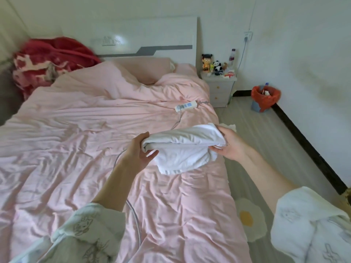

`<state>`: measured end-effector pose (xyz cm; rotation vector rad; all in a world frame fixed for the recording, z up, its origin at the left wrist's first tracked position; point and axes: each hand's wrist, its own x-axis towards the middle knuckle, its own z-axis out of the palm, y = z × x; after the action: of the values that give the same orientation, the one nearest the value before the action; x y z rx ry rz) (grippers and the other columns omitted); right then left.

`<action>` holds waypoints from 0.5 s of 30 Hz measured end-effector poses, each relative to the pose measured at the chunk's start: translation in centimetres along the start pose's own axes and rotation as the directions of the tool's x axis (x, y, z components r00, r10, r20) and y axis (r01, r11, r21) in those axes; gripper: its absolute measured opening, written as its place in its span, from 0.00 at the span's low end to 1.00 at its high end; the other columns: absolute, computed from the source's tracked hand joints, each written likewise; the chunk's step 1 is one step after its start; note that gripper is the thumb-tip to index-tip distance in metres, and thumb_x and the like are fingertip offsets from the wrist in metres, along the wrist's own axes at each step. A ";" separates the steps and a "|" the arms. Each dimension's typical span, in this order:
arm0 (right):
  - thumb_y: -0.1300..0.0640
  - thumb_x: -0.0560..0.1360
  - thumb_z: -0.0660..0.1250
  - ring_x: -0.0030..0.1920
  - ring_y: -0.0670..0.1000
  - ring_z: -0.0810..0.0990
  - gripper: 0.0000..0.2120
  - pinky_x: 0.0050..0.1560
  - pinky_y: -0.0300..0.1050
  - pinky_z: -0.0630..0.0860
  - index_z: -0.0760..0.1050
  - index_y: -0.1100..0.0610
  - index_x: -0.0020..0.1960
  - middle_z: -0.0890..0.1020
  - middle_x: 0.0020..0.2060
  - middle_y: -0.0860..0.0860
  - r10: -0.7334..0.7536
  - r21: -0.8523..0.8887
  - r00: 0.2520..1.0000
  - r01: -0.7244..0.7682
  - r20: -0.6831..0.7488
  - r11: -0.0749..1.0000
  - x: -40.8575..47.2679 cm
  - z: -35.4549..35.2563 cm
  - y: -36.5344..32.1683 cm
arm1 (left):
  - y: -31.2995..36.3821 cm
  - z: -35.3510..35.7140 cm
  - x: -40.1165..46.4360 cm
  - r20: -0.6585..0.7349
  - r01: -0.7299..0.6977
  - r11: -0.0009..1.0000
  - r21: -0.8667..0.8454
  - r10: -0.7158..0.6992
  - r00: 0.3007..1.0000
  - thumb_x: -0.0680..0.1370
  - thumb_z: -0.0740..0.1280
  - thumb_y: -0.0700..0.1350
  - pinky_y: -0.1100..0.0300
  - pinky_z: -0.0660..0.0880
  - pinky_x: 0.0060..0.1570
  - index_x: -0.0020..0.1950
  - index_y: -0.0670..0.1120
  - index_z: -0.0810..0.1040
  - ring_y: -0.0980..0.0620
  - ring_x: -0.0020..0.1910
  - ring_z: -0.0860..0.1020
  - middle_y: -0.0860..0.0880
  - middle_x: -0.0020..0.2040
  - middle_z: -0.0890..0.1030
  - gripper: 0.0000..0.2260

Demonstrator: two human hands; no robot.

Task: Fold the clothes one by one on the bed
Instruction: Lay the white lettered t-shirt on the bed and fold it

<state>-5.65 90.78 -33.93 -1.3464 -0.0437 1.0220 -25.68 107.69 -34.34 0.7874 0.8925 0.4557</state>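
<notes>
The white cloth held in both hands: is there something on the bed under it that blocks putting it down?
Nothing visible blocks it. The white cloth hangs over bare pink sheet. A thin cable lies just left; the controller sits farther up.

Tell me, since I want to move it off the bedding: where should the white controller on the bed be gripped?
Probably across its long sides, fingers coming from above. The white controller lies flat on the pink duvet, slim and bar-shaped, with cords at both ends, so avoid gripping the ends.
</notes>
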 end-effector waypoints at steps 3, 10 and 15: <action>0.53 0.75 0.68 0.42 0.49 0.78 0.10 0.37 0.42 0.78 0.77 0.55 0.55 0.79 0.43 0.51 0.077 -0.089 0.997 -0.077 -0.011 0.993 -0.2 -0.6 2.7 | -1.8 -2.1 -0.8 -0.016 0.048 0.998 0.030 -0.047 0.999 0.76 0.63 0.43 0.55 0.77 0.47 0.44 0.46 0.76 0.50 0.42 0.78 0.48 0.39 0.79 0.04; 0.59 0.76 0.66 0.27 0.50 0.80 0.04 0.25 0.38 0.75 0.75 0.58 0.43 0.81 0.29 0.53 0.501 -0.240 0.841 -0.539 -0.202 0.808 -3.7 -3.3 15.6 | -12.8 -10.5 -3.3 -0.258 0.475 0.877 0.076 -0.443 0.858 0.75 0.64 0.43 0.67 0.72 0.19 0.41 0.42 0.74 0.53 0.18 0.73 0.47 0.23 0.74 0.06; 0.60 0.75 0.66 0.22 0.50 0.79 0.04 0.22 0.35 0.73 0.75 0.59 0.41 0.80 0.28 0.53 0.593 -0.305 0.749 -0.662 -0.296 0.685 -5.4 -4.8 20.4 | -17.5 -13.7 -4.7 -0.289 0.670 0.741 0.051 -0.631 0.720 0.76 0.61 0.44 0.69 0.69 0.16 0.41 0.40 0.75 0.51 0.18 0.76 0.45 0.23 0.76 0.09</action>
<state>-17.87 81.29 -49.02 -1.8868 0.4030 1.5279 -38.99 99.14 -50.62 0.4984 1.3905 -0.1561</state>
